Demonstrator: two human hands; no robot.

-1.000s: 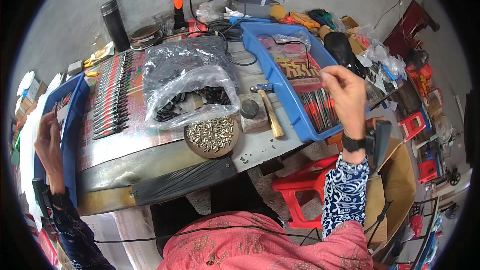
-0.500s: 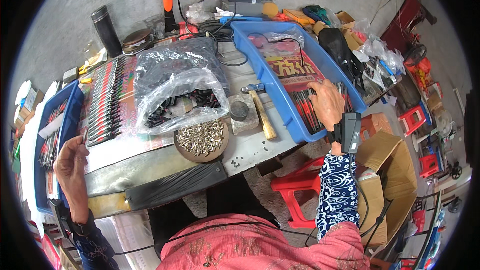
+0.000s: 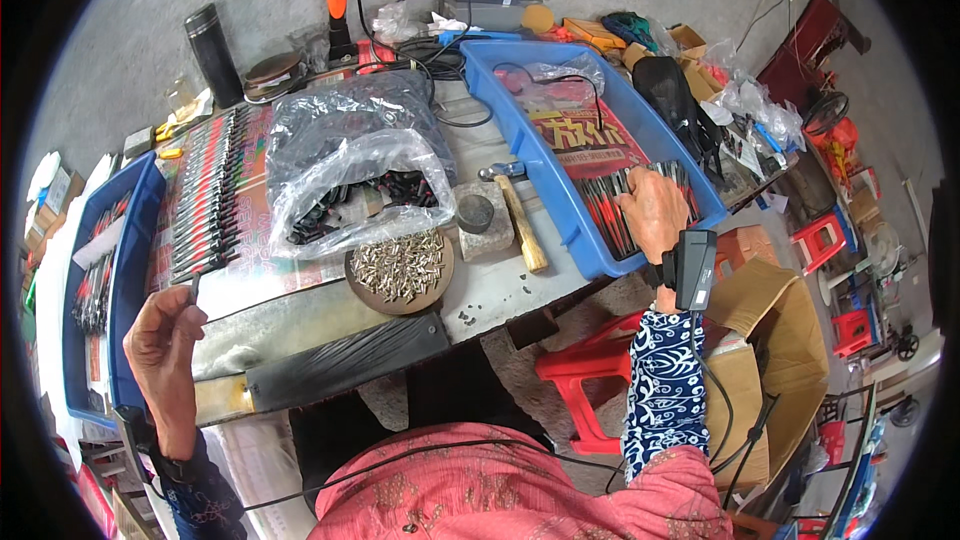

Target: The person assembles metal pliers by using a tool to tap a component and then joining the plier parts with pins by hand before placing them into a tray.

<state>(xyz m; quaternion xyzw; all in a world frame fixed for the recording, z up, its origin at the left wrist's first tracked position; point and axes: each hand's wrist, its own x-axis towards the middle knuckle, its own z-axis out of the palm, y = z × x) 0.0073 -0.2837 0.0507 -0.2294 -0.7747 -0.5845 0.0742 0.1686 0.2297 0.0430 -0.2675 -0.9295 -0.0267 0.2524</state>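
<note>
My left hand (image 3: 165,355) is closed in a pinch at the left of the table, with the tip of a small dark piece (image 3: 195,283) standing up from the fingers. Just beyond it lies a long row of slender red-and-black pen-like sticks (image 3: 205,200). At the right, my right hand (image 3: 655,210) reaches into a blue tray (image 3: 590,258) and rests on more red-and-black sticks (image 3: 605,212). Its fingers are curled, and what is under them is hidden.
Midtable lie a clear plastic bag (image 3: 345,160) of dark parts, a round dish (image 3: 400,305) of small metal pieces, a stone block (image 3: 490,240) and a hammer (image 3: 525,230). Another blue tray (image 3: 140,230) stands far left. A red stool (image 3: 580,380) and cardboard box (image 3: 740,390) are below right.
My left hand has moved right and slightly nearer, still pinching. My right hand has stayed over the sticks in the tray, with little movement. The view has shifted slightly.
</note>
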